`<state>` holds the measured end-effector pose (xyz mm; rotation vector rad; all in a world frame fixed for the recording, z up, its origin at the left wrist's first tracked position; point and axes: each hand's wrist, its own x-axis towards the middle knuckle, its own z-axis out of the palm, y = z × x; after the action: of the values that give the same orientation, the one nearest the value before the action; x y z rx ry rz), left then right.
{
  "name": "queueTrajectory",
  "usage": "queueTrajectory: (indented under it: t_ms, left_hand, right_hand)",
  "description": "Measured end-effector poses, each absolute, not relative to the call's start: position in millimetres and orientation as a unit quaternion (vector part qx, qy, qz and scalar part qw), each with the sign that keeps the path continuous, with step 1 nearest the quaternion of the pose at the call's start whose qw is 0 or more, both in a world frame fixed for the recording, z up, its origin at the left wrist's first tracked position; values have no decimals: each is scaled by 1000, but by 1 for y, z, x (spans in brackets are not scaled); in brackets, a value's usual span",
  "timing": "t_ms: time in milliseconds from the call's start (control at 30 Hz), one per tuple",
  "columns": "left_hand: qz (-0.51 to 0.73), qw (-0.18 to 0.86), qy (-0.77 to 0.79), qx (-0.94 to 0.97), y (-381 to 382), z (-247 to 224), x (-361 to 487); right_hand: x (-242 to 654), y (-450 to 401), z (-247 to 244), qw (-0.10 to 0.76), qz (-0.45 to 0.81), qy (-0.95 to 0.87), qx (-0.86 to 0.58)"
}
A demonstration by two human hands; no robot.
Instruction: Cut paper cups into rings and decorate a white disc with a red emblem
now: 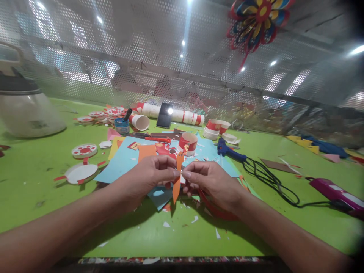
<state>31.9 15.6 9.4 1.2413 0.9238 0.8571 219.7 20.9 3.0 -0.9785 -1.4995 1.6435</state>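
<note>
A narrow orange paper cutout, with two dark eye-like dots near its top and a pointed lower end, is upright between my hands. My left hand pinches its left edge between thumb and fingers. My right hand is closed in a pinch at its right edge; a small white bit shows by those fingertips, too small to make out. Just behind stands a red and white paper cup piece. Light blue paper sheets and an orange sheet lie underneath. A red curved thing is partly hidden below my right hand.
A blue glue gun with a black cord lies right, near a magenta device. Orange-handled scissors, a blue jar, a phone and stacked cups are behind. Cup-base discs and a large jug are left.
</note>
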Motion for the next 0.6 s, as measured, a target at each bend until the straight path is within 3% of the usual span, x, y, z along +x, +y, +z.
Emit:
queueTrajectory:
  t_ms: [600]
  left_hand:
    - [410, 650, 408, 493, 18, 6, 32]
  right_hand:
    - [220, 22, -1, 349, 664, -562, -349]
